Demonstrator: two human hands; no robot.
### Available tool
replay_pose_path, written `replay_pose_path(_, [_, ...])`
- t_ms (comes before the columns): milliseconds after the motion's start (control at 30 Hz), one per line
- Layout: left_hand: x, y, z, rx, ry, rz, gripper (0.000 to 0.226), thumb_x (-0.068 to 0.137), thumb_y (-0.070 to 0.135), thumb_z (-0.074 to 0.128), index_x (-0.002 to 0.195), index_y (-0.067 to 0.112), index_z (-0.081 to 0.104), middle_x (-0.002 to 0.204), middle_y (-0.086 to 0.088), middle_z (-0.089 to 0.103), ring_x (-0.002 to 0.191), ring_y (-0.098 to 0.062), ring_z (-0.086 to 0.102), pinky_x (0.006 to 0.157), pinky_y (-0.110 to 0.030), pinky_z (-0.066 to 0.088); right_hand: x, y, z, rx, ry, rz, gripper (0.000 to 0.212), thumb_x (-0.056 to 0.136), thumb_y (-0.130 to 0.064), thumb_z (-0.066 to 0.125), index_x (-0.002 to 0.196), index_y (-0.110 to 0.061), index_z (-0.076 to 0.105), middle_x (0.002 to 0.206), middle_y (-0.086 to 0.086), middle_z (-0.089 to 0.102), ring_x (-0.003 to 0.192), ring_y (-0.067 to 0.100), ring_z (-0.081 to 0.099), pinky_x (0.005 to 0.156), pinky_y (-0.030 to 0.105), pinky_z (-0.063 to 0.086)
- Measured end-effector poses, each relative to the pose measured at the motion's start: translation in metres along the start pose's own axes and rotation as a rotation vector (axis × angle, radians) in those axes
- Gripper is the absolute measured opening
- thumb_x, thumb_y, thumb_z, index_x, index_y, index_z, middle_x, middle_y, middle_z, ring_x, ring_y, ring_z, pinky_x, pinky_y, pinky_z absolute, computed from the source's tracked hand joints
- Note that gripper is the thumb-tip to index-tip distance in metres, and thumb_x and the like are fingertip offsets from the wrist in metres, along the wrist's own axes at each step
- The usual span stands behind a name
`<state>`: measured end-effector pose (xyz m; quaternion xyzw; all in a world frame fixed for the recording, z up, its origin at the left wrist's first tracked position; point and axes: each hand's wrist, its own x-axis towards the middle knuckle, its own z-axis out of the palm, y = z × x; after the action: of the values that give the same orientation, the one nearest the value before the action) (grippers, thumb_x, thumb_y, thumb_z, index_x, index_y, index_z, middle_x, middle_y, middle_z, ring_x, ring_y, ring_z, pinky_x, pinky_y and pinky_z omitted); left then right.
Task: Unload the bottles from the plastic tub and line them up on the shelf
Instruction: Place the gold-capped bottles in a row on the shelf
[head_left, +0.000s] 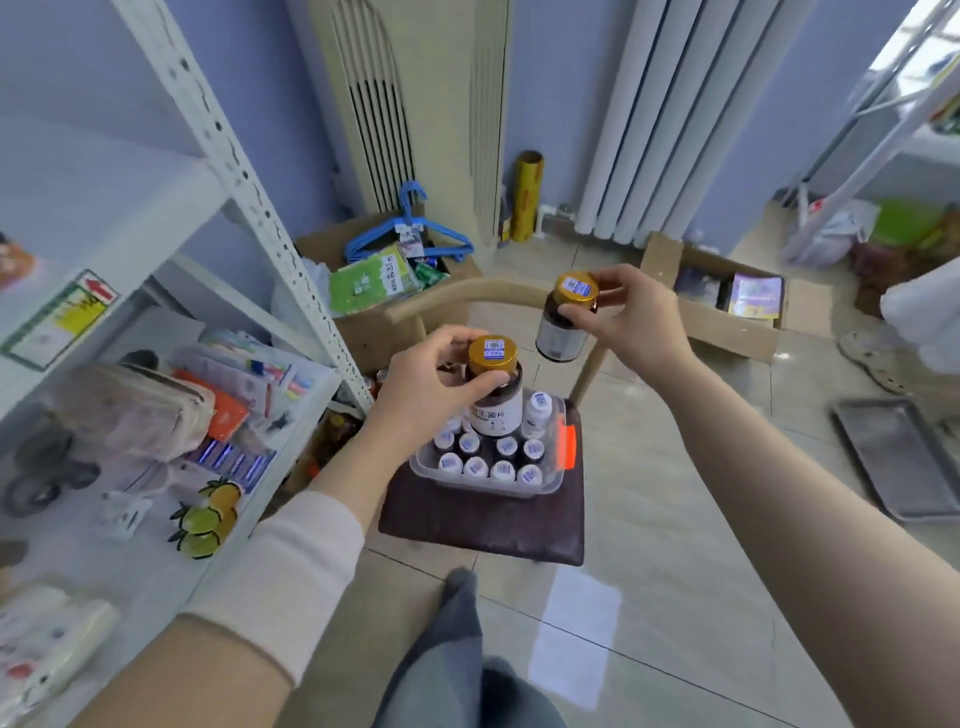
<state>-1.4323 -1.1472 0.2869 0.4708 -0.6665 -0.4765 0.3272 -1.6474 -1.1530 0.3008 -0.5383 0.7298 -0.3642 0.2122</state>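
Observation:
A clear plastic tub (550, 486) with an orange latch sits on a chair's dark cushion (483, 525). Several small white-capped bottles (488, 460) stand inside it. My left hand (431, 384) grips a brown bottle with a gold cap (493, 387) by its neck, just above the tub's back. My right hand (628, 317) holds a second gold-capped brown bottle (563, 319) higher up, over the chair's curved backrest. The white metal shelf (171, 218) stands to the left.
The shelf's lower level (156, 415) is crowded with packets, pouches and a lemon-shaped item. Cardboard boxes (727, 317) with goods sit on the tiled floor behind the chair. A metal tray (904, 457) lies on the floor at right. A radiator and an air conditioner stand at the back wall.

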Motion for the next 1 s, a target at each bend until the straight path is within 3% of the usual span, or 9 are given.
replay_pose_path(133, [-0.04,0.031,-0.021,0.03,0.031,0.031,0.034,0.071,0.02,0.076,0.088,0.041,0.056,0.094,0.024,0.063,0.095,0.005,0.061,0.086,-0.019,0.05,-0.018,-0.041,-0.012,-0.039,-0.048,-0.096,0.044,0.074,-0.028,0.075,0.111,-0.011,0.06,0.094,-0.005,0.059,0.083,0.006,0.055,0.057,-0.001,0.04])
replay_pose_path(233, [-0.07,0.052,-0.041,0.071,0.062,0.053,0.031,0.071,0.022,0.076,0.093,0.036,0.058,0.094,0.027,0.06,0.093,0.012,0.058,0.084,-0.014,0.049,-0.034,-0.077,-0.014,-0.016,-0.084,-0.147,0.046,0.074,-0.031,0.074,0.114,-0.011,0.059,0.104,0.001,0.066,0.085,0.007,0.057,0.065,0.006,0.04])
replay_pose_path(367, [-0.11,0.077,-0.074,0.09,0.112,0.081,0.031,0.072,0.021,0.075,0.089,0.038,0.056,0.088,0.028,0.059,0.079,0.025,0.055,0.07,0.001,0.044,-0.062,-0.128,-0.012,0.016,-0.116,-0.21,0.045,0.075,-0.032,0.073,0.112,-0.011,0.059,0.105,0.001,0.066,0.085,0.009,0.06,0.071,0.016,0.044])
replay_pose_path(667, [-0.212,0.121,-0.168,0.127,0.26,0.116,0.025,0.071,0.028,0.075,0.087,0.038,0.059,0.083,0.026,0.062,0.074,0.023,0.055,0.068,0.005,0.04,-0.134,-0.255,0.006,0.137,-0.166,-0.259,0.052,0.067,-0.039,0.077,0.108,-0.011,0.062,0.104,0.007,0.069,0.094,0.023,0.067,0.087,0.04,0.055])
replay_pose_path(800, [-0.256,0.139,-0.202,0.158,0.345,0.132,0.024,0.07,0.029,0.076,0.085,0.038,0.06,0.08,0.025,0.063,0.072,0.023,0.056,0.066,0.005,0.039,-0.167,-0.309,0.01,0.138,-0.233,-0.334,0.037,0.071,-0.035,0.076,0.098,-0.016,0.06,0.095,0.003,0.067,0.09,0.023,0.067,0.086,0.037,0.056])
replay_pose_path(900, [-0.287,0.152,-0.227,0.176,0.42,0.128,0.025,0.069,0.029,0.077,0.089,0.035,0.062,0.082,0.022,0.067,0.073,0.017,0.059,0.067,0.004,0.04,-0.187,-0.351,0.012,0.157,-0.275,-0.405,0.039,0.07,-0.034,0.076,0.099,-0.013,0.062,0.092,0.003,0.067,0.085,0.021,0.068,0.081,0.035,0.058])
replay_pose_path(1000, [-0.313,0.164,-0.25,0.217,0.517,0.124,0.025,0.068,0.029,0.077,0.089,0.032,0.064,0.081,0.02,0.067,0.074,0.014,0.06,0.065,0.003,0.041,-0.201,-0.389,0.02,0.194,-0.35,-0.48,0.036,0.072,-0.032,0.076,0.098,-0.012,0.061,0.091,0.002,0.066,0.071,0.013,0.065,0.063,0.018,0.056])
